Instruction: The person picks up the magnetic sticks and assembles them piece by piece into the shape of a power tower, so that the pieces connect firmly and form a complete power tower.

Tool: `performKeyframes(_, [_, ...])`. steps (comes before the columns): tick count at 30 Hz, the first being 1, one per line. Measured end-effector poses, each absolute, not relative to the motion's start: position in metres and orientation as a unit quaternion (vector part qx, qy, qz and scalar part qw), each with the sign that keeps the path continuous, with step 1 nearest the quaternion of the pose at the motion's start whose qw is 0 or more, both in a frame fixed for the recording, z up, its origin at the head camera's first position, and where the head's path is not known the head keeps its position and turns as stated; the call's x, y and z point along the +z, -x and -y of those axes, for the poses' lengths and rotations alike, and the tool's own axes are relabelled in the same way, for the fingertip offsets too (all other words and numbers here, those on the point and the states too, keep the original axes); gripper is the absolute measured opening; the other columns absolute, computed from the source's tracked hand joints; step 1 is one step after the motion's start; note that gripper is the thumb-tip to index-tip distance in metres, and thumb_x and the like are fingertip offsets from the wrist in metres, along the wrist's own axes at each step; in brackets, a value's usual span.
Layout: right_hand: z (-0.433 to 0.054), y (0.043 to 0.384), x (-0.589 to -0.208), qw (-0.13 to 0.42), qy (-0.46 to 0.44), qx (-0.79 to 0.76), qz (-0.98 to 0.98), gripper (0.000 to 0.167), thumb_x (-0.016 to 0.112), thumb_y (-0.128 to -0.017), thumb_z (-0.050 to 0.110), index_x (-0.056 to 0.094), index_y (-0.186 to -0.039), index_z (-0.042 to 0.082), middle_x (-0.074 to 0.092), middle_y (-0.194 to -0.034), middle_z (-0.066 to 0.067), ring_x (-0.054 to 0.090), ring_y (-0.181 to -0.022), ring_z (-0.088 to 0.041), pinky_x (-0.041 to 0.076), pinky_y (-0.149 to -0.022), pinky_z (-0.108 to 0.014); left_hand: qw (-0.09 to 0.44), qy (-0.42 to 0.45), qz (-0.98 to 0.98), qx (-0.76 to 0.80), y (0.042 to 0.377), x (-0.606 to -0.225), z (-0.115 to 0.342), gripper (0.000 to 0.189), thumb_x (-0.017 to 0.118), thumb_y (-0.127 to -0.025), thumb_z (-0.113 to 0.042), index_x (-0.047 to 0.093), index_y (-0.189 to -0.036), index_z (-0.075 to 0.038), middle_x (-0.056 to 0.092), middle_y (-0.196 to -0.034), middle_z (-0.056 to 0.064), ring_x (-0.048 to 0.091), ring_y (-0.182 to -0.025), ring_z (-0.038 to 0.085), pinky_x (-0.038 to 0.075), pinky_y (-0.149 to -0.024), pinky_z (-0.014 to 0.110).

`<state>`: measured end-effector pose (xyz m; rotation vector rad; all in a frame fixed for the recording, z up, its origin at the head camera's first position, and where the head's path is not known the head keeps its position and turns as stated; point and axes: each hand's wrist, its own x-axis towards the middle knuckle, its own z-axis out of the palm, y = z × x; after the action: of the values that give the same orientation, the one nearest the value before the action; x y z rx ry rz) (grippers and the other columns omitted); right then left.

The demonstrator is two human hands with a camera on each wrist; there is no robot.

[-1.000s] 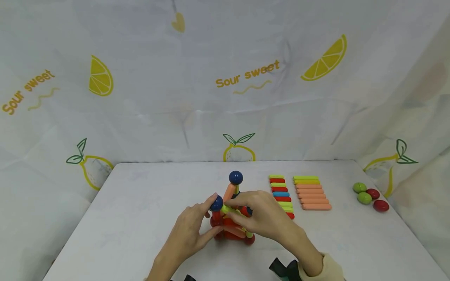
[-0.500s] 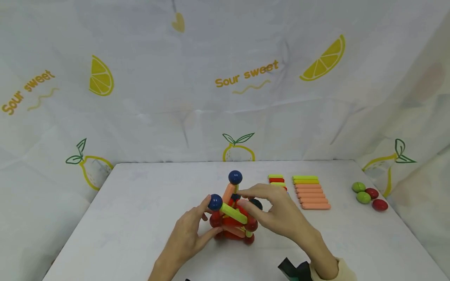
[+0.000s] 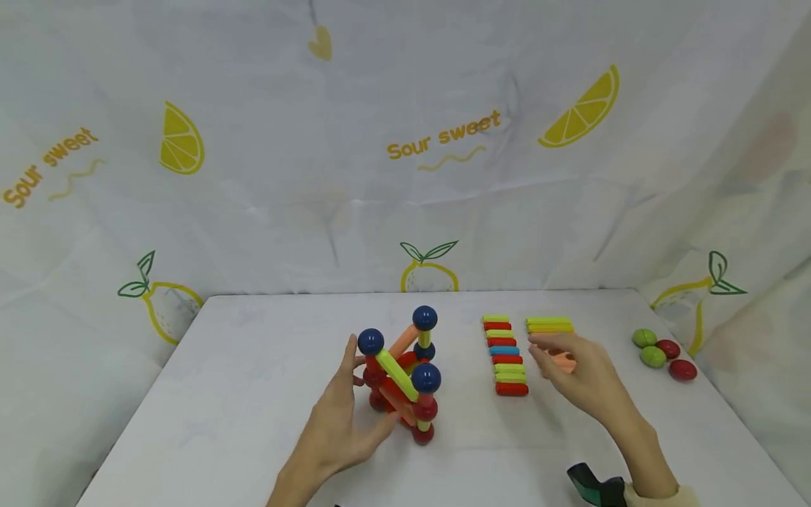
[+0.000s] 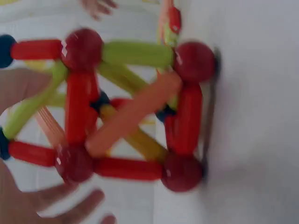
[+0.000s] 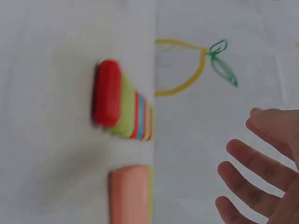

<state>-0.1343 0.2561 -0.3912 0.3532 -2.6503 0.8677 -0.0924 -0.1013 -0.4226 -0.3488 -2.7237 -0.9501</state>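
A frame of magnetic balls and rods (image 3: 398, 376) stands at mid-table, with dark red balls lower down and blue balls on top. A lime rod slants along its upper side, and a salmon rod (image 4: 131, 116) runs diagonally across one face in the left wrist view. My left hand (image 3: 338, 422) is loosely around the frame's left side, index finger up behind a blue ball (image 3: 370, 341) and thumb near the front. To the right, my right hand (image 3: 583, 377) hovers over the salmon rods (image 3: 566, 364), partly covering them, with nothing between its spread fingers (image 5: 254, 163).
A column of short red, lime and blue rods (image 3: 503, 350) lies right of the frame. Yellow and lime longer rods (image 3: 550, 321) top the salmon row. Green balls (image 3: 652, 357) and red balls (image 3: 683, 370) sit by the right edge. A lemon-print cloth hangs behind.
My right hand has let go of the lime rod, which stays on the frame, and moved right to the salmon rods. The frame has turned and shifted slightly left beside my left hand.
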Motion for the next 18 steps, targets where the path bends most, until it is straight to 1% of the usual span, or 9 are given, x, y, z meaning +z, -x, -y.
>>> performKeyframes(2, [-0.270,0.138,-0.405,0.148,-0.101,0.284,0.942,0.025,0.076,-0.090,0.011,0.075,-0.113,0.000,0.077,-0.106,-0.019,0.071,-0.097,-0.039,0.061,-0.081,-0.048,0.082,0.078,0.934,-0.338,0.088,-0.423,0.089,0.135,0.085,-0.071,-0.059,-0.008,-0.164,-0.029,0.051,-0.148,0.016,0.059,-0.125,0.032,0.058,-0.095,0.055])
performKeyframes(3, [-0.276,0.139,-0.412,0.135,-0.089,0.278,0.947,0.027,0.077,-0.090,0.010,0.075,-0.113,-0.002,0.076,-0.108,-0.022,0.070,-0.100,-0.043,0.060,-0.083,-0.054,0.081,0.063,0.933,-0.345,0.086,-0.425,0.082,0.138,0.084,-0.069,-0.065,-0.009,-0.164,-0.029,0.048,-0.150,0.017,0.056,-0.130,0.035,0.056,-0.098,0.058])
performKeyframes(4, [-0.282,0.140,-0.418,0.124,-0.078,0.267,0.952,0.027,0.077,-0.089,0.010,0.075,-0.113,-0.003,0.075,-0.111,-0.025,0.068,-0.105,-0.047,0.057,-0.087,-0.060,0.092,0.054,0.929,-0.353,0.085,-0.427,0.074,0.141,0.084,-0.066,-0.069,-0.009,-0.164,-0.027,0.045,-0.152,0.018,0.053,-0.135,0.036,0.053,-0.102,0.061])
performKeyframes(6, [-0.292,0.142,-0.427,0.089,-0.054,0.248,0.963,0.028,0.076,-0.089,0.008,0.074,-0.112,-0.006,0.071,-0.115,-0.030,0.063,-0.111,-0.054,0.052,-0.090,-0.067,0.133,0.051,0.920,-0.366,0.083,-0.433,0.061,0.143,0.085,-0.064,-0.069,-0.005,-0.164,-0.020,0.039,-0.155,0.017,0.047,-0.140,0.035,0.049,-0.107,0.061])
performKeyframes(9, [-0.301,0.145,-0.436,0.037,-0.035,0.216,0.975,0.029,0.073,-0.086,0.005,0.074,-0.113,-0.006,0.069,-0.117,-0.033,0.061,-0.111,-0.055,0.051,-0.089,-0.068,0.209,0.061,0.912,-0.349,0.083,-0.441,0.050,0.142,0.088,-0.064,-0.064,0.000,-0.163,-0.013,0.036,-0.156,0.013,0.043,-0.140,0.028,0.048,-0.109,0.058])
performKeyframes(12, [-0.305,0.149,-0.442,0.008,-0.028,0.193,0.981,0.029,0.072,-0.082,0.003,0.075,-0.110,-0.003,0.069,-0.116,-0.031,0.062,-0.107,-0.052,0.052,-0.086,-0.068,0.254,0.068,0.905,-0.334,0.085,-0.445,0.048,0.139,0.089,-0.065,-0.057,0.004,-0.163,-0.011,0.039,-0.153,0.011,0.045,-0.137,0.026,0.050,-0.106,0.056])
performKeyframes(15, [-0.305,0.151,-0.445,0.010,-0.033,0.180,0.983,0.027,0.076,-0.082,0.004,0.077,-0.108,-0.001,0.070,-0.109,-0.026,0.063,-0.098,-0.045,0.053,-0.080,-0.065,0.265,0.081,0.900,-0.338,0.087,-0.446,0.051,0.137,0.090,-0.065,-0.051,0.004,-0.163,-0.009,0.045,-0.148,0.012,0.049,-0.133,0.026,0.052,-0.103,0.055])
performKeyframes(17, [-0.303,0.151,-0.447,0.012,-0.039,0.170,0.985,0.027,0.081,-0.081,0.008,0.077,-0.108,0.001,0.069,-0.098,-0.019,0.061,-0.087,-0.035,0.053,-0.070,-0.054,0.260,0.094,0.897,-0.344,0.088,-0.445,0.055,0.138,0.091,-0.064,-0.047,0.003,-0.163,-0.009,0.049,-0.144,0.013,0.053,-0.129,0.027,0.054,-0.101,0.054])
performKeyframes(18, [-0.302,0.151,-0.448,0.010,-0.042,0.168,0.985,0.028,0.082,-0.081,0.009,0.077,-0.108,0.001,0.067,-0.093,-0.015,0.059,-0.082,-0.030,0.051,-0.065,-0.048,0.257,0.102,0.897,-0.345,0.089,-0.444,0.057,0.139,0.092,-0.063,-0.045,0.003,-0.163,-0.009,0.051,-0.142,0.013,0.054,-0.127,0.026,0.056,-0.099,0.052])
